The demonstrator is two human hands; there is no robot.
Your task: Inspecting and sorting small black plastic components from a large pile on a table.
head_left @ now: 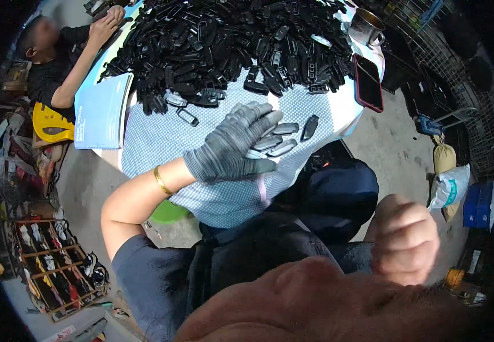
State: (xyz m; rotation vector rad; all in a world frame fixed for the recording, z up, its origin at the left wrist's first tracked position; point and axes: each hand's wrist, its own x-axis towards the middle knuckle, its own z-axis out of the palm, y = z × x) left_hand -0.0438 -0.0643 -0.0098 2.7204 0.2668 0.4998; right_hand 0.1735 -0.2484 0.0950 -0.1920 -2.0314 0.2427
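Note:
My left hand [235, 142], in a grey striped glove, lies palm down on the cloth-covered table with its fingers stretched out. Right beside its fingers, and partly under them, are several small oval plastic pieces [284, 129], grey and black, shaped like key fob shells. One black shell [309, 128] lies a little apart to their right. My right hand [406, 239] is bare and raised off the table at the lower right, its fingers curled into a fist. Whatever it may hold is hidden. Farther back spreads a large heap of black shells [218, 45].
A blue-white book [101, 114] lies at the table's left edge. At the right edge are a phone [368, 82] in a red case and a metal mug [365, 27]. Another person [50, 68] sits at the far left, hands raised. A green stool [168, 212] stands below.

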